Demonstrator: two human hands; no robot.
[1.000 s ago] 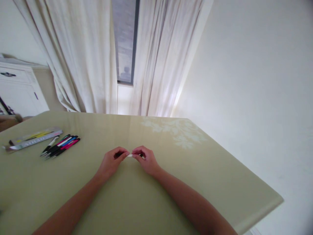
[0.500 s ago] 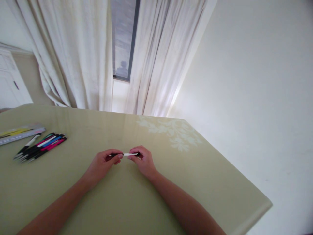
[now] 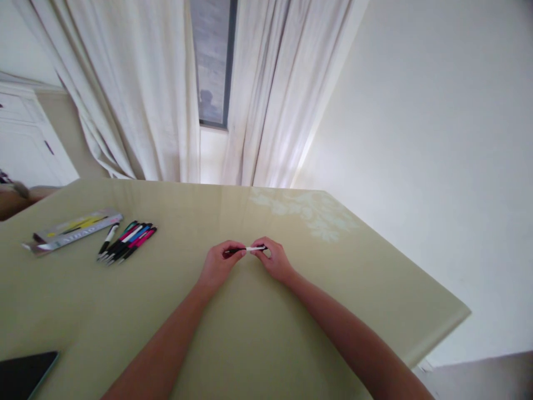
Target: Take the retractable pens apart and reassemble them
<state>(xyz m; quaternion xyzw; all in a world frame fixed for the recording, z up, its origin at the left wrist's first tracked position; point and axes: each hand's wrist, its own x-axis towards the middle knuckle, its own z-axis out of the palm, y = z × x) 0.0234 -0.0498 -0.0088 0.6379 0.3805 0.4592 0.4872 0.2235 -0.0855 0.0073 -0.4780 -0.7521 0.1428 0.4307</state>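
Observation:
A white pen with black ends [image 3: 249,249] lies level between my two hands, just above or on the table. My left hand [image 3: 220,261] pinches its black grip end between thumb and fingers. At the other end, the thumb and fingers of my right hand [image 3: 275,260] close round the white barrel near the black tip. My fingers hide parts of the pen. To the left, a group of several pens [image 3: 129,241] in pink, blue, white and green with black grips lies side by side, with one white-and-black pen [image 3: 109,239] slightly apart.
Behind the pens lies a long printed pen box [image 3: 77,230] with its near-left end flap open. A dark flat device [image 3: 27,375] sits at the lower left of the pale green table [image 3: 258,344]. Curtains [image 3: 145,94] and a window [image 3: 211,66] are beyond.
The view has swung left, so the whole box and the dark device now show. Both hands still hold the pen, and the group of pens lies as before.

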